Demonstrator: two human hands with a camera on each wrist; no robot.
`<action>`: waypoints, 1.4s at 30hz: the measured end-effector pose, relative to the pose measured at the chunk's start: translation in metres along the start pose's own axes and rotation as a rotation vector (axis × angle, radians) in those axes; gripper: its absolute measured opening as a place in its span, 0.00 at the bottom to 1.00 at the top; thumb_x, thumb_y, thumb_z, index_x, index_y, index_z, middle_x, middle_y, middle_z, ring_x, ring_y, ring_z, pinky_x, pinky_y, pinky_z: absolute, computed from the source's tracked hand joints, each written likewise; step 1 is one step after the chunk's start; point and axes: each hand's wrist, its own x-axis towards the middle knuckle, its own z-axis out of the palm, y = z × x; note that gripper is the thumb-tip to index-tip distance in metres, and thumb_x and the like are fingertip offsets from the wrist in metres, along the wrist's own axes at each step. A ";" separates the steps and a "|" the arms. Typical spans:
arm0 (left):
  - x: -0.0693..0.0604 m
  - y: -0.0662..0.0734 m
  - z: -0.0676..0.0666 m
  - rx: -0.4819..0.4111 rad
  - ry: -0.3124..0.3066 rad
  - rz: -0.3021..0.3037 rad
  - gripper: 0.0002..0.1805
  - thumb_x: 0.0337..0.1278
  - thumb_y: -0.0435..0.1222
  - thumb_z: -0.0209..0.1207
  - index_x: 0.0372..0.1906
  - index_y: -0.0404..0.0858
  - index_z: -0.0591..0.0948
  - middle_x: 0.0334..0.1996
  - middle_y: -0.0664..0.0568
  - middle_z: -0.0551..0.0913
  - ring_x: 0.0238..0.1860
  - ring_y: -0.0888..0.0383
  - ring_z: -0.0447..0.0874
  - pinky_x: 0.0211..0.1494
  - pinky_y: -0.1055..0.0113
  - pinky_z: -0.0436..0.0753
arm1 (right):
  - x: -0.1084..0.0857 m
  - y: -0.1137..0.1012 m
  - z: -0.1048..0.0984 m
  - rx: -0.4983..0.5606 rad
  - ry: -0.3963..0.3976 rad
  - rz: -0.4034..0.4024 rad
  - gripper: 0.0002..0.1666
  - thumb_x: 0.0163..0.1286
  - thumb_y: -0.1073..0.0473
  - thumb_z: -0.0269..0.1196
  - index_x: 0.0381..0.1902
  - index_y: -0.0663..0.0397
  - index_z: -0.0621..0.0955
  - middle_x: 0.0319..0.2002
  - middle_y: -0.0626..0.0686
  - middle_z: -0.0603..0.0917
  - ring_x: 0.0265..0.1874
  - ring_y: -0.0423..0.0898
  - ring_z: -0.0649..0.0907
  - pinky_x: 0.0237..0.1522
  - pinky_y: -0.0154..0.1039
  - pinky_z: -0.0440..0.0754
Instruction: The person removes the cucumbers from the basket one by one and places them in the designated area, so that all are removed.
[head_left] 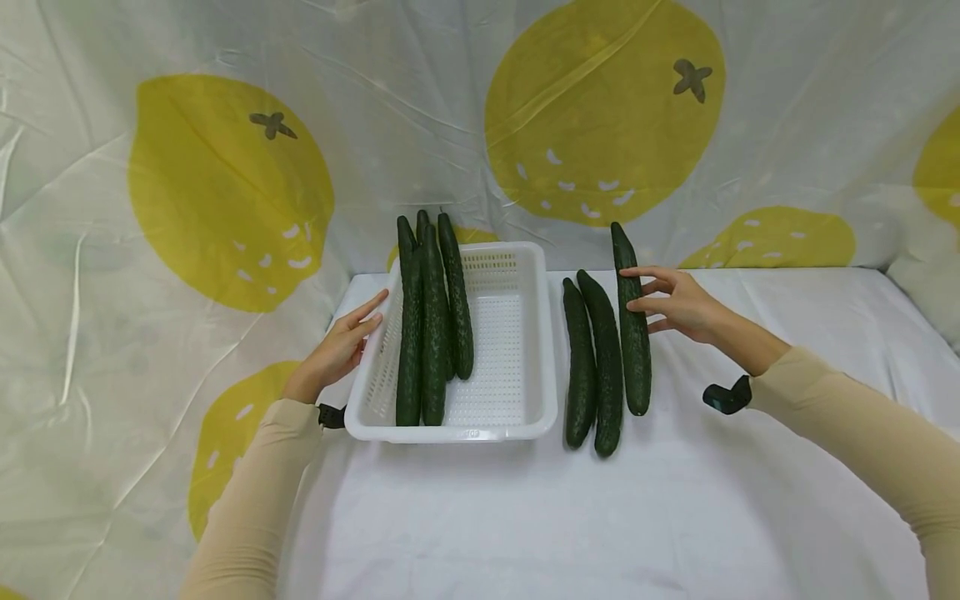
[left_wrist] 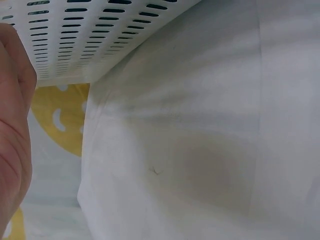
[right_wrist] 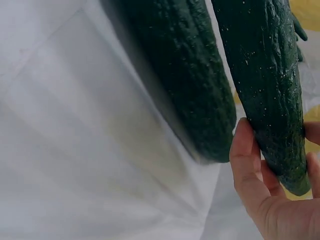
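My right hand (head_left: 678, 307) pinches a long dark green cucumber (head_left: 634, 350) between thumb and fingers near its far half. In the right wrist view the fingertips (right_wrist: 243, 137) press its sides close to one end. Two more cucumbers (head_left: 580, 367) lie side by side just left of it on the white cloth. My left hand (head_left: 341, 346) touches the left side of a white plastic basket (head_left: 543, 350), its fingers mostly straight along the rim. Several cucumbers (head_left: 433, 333) lie lengthwise in the basket's left half, their far ends sticking out over the back rim.
A white cloth (head_left: 480, 517) covers the table. Behind it hangs a pale curtain with large yellow lemons (head_left: 607, 108), close behind the basket. Slotted side walls of the basket show in the left wrist view.
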 end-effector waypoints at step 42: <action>0.000 -0.001 -0.001 -0.024 -0.029 0.032 0.31 0.81 0.37 0.43 0.81 0.50 0.51 0.35 0.54 0.80 0.24 0.64 0.81 0.26 0.74 0.80 | -0.005 0.049 0.001 -0.073 -0.025 0.079 0.39 0.69 0.66 0.66 0.74 0.63 0.64 0.54 0.69 0.64 0.24 0.44 0.74 0.34 0.49 0.86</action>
